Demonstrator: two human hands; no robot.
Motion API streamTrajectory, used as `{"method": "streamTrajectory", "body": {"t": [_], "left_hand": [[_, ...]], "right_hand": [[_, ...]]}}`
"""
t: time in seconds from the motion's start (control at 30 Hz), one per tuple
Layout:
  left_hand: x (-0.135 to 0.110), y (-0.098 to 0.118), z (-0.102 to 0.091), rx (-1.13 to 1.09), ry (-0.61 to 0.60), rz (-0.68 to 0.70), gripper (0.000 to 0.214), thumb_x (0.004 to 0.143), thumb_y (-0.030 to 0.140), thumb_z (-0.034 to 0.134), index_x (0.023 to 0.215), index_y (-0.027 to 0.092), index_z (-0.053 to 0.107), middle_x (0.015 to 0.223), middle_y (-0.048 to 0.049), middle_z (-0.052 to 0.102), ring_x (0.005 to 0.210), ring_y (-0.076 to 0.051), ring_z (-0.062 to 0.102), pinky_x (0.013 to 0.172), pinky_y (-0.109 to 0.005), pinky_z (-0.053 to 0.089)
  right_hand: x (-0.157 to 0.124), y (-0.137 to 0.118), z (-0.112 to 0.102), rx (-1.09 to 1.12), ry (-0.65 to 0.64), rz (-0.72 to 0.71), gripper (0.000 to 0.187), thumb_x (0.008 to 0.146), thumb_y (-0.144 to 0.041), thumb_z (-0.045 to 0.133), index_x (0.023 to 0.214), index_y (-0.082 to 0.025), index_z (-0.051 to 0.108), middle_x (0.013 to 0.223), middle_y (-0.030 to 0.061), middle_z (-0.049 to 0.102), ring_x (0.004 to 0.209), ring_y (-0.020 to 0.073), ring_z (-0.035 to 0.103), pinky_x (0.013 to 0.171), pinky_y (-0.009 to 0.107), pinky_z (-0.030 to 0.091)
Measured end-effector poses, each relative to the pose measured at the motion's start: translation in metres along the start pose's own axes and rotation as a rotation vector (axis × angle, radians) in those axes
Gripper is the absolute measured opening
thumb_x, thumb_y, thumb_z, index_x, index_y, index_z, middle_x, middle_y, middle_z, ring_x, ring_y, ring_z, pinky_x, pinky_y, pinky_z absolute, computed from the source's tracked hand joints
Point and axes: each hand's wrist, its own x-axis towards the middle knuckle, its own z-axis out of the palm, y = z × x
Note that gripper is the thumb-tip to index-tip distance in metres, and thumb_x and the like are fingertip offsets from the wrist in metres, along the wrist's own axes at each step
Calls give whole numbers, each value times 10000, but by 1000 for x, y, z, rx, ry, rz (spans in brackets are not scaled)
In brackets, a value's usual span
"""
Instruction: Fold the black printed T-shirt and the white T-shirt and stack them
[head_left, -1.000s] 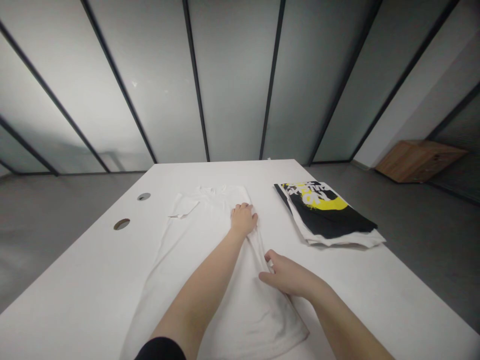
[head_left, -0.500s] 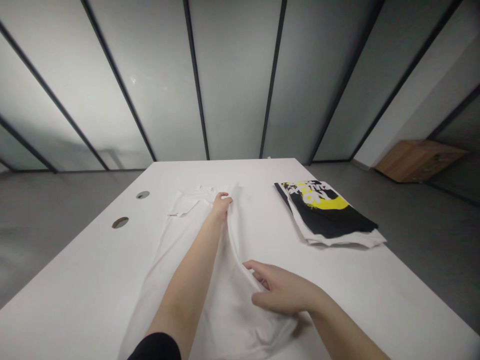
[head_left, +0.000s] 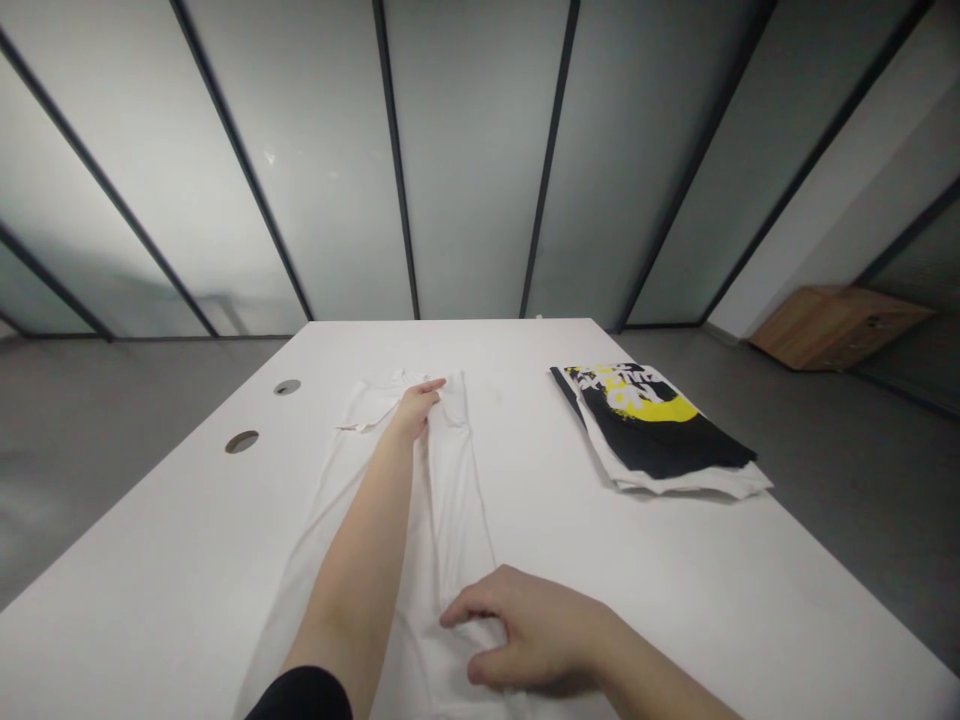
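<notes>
The right hand point(head_left: 544, 635) is curving its fingers point(head_left: 472, 598), thumb apart, with nothing between, over the near part of a white T-shirt point(head_left: 459, 500) lying on the table point(head_left: 187, 570). The left hand point(head_left: 417, 407) is resting by the collar point(head_left: 403, 375), arm outstretched, grip unclear. Rightward, a folded black T-shirt point(head_left: 664, 450) is showing unreadable white lettering point(head_left: 641, 392).

Plain white garment point(head_left: 454, 500), white table point(head_left: 180, 560).
The black cloth point(head_left: 667, 448) carries white lettering point(head_left: 636, 378) and a broad yellow patch point(head_left: 673, 408); the sleeve point(head_left: 304, 696) is black, the floor point(head_left: 847, 470) grey, the cabinet point(head_left: 825, 325) brown wood-grain, the wall bars point(head_left: 549, 160) dark.
</notes>
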Motion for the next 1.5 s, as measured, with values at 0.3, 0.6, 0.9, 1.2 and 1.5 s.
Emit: {"method": "streamTrajectory", "body": {"t": [0.3, 0.6, 0.9, 1.2, 1.5], "left_hand": [[0, -16, -7, 257, 101, 105, 529, 725, 70, 705, 1243, 148, 776, 1252, -134, 783, 1193, -276, 725, 1092, -397, 523], [14, -9, -12, 468, 107, 174, 453, 735, 66, 652, 1161, 141, 786, 1122, -123, 815, 1047, -252, 761, 1013, -360, 557], [-1, -6, -21, 669, 8, 333, 242, 806, 138, 651, 964, 245, 801, 1126, -67, 806, 1180, -276, 705, 1140, -396, 484], [-7, -7, -16, 748, 61, 365, 359, 824, 110, 631, 1153, 198, 746, 1285, -127, 733, 1311, -288, 622, 1186, -411, 428], [-9, -12, -21, 756, 67, 238, 324, 787, 121, 697, 1089, 212, 770, 1113, -82, 793, 1061, -262, 732, 995, -342, 533]], "right_hand": [[9, 10, 10, 24, 10, -60, 594, 765, -282, 817, 1351, -277, 722, 1156, 42, 781, 831, 163, 684, 792, 255, 518], [19, 18, 26, 7, -25, -234, 370, 769, -282, 856, 1131, -239, 790, 893, -12, 725, 798, 139, 631, 756, 227, 478], [29, 20, 41, -92, -121, -315, 251, 899, -343, 793, 1136, -263, 784, 971, 0, 773, 903, 159, 671, 890, 264, 483], [28, 12, 37, -146, 184, -344, 318, 972, -160, 603, 1254, -228, 735, 1087, 64, 729, 1022, 193, 645, 937, 316, 491], [41, 21, 59, -575, 240, -350, 210, 950, -303, 704, 1153, -318, 756, 1045, 49, 620, 977, 232, 519, 886, 367, 413]]}}
